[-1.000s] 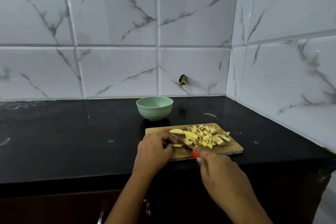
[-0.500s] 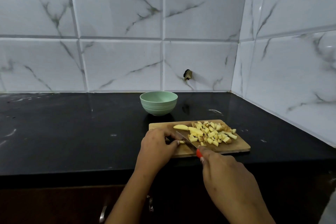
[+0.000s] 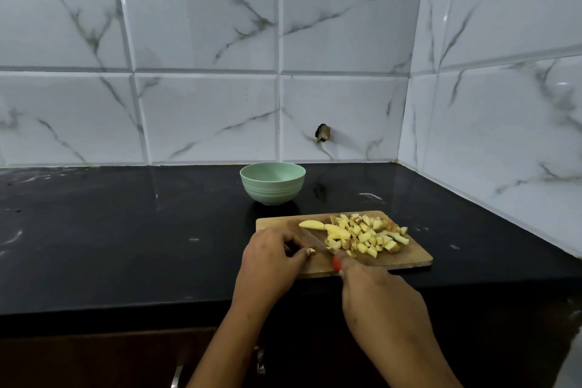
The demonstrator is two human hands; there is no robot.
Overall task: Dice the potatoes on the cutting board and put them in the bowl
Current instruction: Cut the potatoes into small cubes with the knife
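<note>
A wooden cutting board (image 3: 409, 257) lies near the counter's front edge. On it sits a heap of diced potato (image 3: 367, 235), with two uncut wedges (image 3: 315, 224) at its left. My left hand (image 3: 271, 257) pinches a small potato piece (image 3: 311, 251) against the board's left part. My right hand (image 3: 374, 291) grips a red-handled knife (image 3: 315, 242), its blade angled across the board right beside that piece. A pale green bowl (image 3: 272, 183) stands behind the board; its inside is hidden from this angle.
The black counter (image 3: 126, 236) runs wide to the left and ends at a front edge under my wrists. White marble tiles close off the back and the right side. A dark hole (image 3: 322, 133) marks the back wall.
The view has shifted slightly. My left hand has slid a little along the potato piece, and the knife blade has come down beside it.
</note>
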